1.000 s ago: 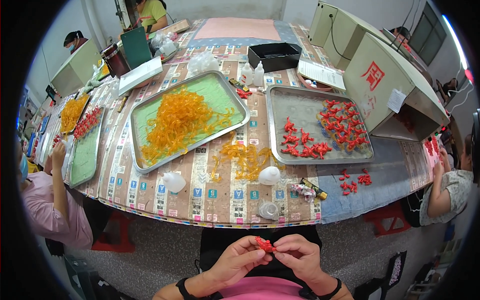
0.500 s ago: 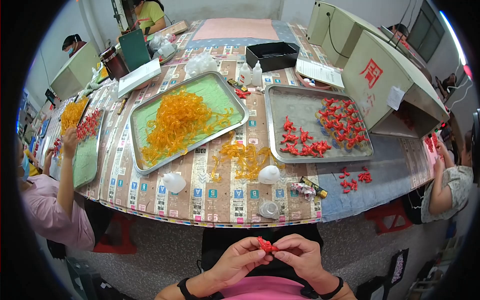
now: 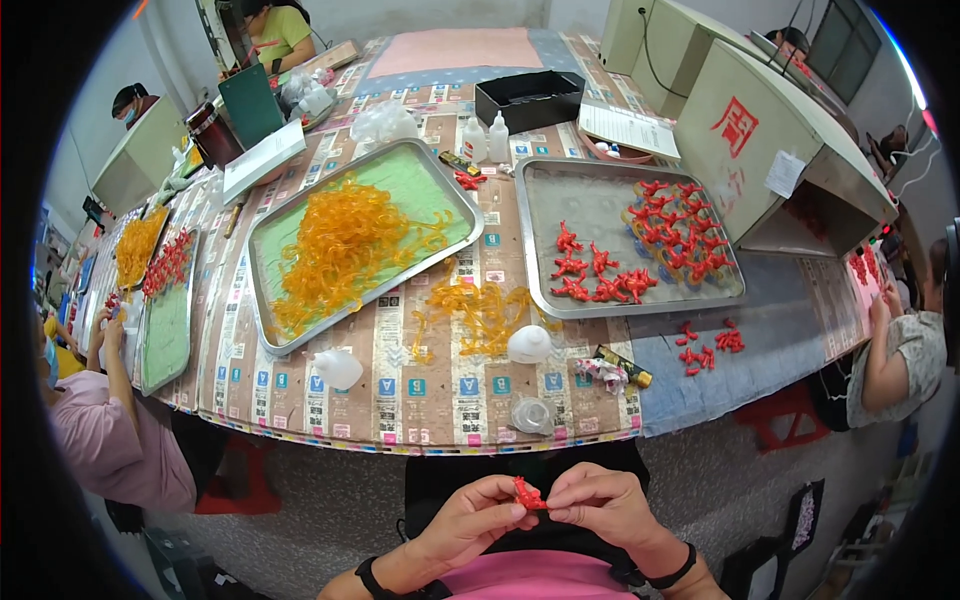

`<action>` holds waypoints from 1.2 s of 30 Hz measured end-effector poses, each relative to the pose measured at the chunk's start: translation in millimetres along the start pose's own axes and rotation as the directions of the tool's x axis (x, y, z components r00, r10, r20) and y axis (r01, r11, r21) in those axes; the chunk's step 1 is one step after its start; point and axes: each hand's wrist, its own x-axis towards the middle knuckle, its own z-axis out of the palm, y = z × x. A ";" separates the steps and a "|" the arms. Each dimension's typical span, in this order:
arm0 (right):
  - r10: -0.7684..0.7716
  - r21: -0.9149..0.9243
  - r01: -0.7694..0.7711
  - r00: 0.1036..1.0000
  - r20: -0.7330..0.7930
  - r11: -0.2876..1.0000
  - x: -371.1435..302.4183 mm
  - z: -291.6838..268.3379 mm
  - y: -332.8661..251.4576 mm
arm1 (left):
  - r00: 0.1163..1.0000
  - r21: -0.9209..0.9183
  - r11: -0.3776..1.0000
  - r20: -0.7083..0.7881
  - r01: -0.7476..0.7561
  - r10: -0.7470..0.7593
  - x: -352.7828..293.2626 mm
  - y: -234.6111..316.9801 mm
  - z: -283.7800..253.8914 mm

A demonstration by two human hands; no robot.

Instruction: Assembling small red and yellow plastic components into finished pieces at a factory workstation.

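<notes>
A small red plastic figure is held between both hands in front of my lap, below the table's near edge. My left hand pinches one side of it with thumb and forefinger. From the other side, the fingertips of my right hand close on its end. Nearest on the table are a white squeeze bottle, a small clear round dish, and a crumpled wad next to a dark tube.
Beyond lie a tray of yellow plastic loops, loose loops, and a tray of red figures. Small red pieces rest on blue cloth at right. A pale cabinet stands far right. Co-workers sit left and right.
The view has shifted slightly. The red figure has turned more upright in my left fingers, and my right fingertips have moved along its end. The left co-worker's raised hand has come down.
</notes>
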 end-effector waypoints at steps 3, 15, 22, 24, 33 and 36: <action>0.120 0.159 -0.117 0.993 -0.007 0.980 1.0 2.6 -5.2 | 1.000 0.017 1.000 0.001 -0.010 0.010 0.0 0.4 0.6; 0.135 0.196 -0.134 0.991 0.007 0.971 0.6 0.8 -2.1 | 0.999 0.103 0.993 -0.010 -0.048 0.049 1.4 4.0 4.7; -0.034 -0.149 0.035 0.999 0.005 0.988 2.3 4.1 -10.5 | 0.999 0.088 0.995 -0.010 -0.048 0.049 -0.4 3.3 1.4; -0.076 -0.236 0.070 0.997 -0.013 0.969 2.4 6.3 -12.4 | 0.999 0.086 0.995 -0.010 -0.049 0.050 -1.3 3.2 1.5; -0.208 -0.419 0.186 0.978 -0.008 0.889 -0.4 13.1 -13.6 | 0.999 0.048 0.998 0.021 -0.045 0.044 -1.4 1.3 -4.7; -0.254 -0.489 0.221 0.967 -0.002 0.844 -0.8 15.5 -15.1 | 0.999 0.034 0.999 0.016 -0.042 0.041 -1.7 1.6 -3.3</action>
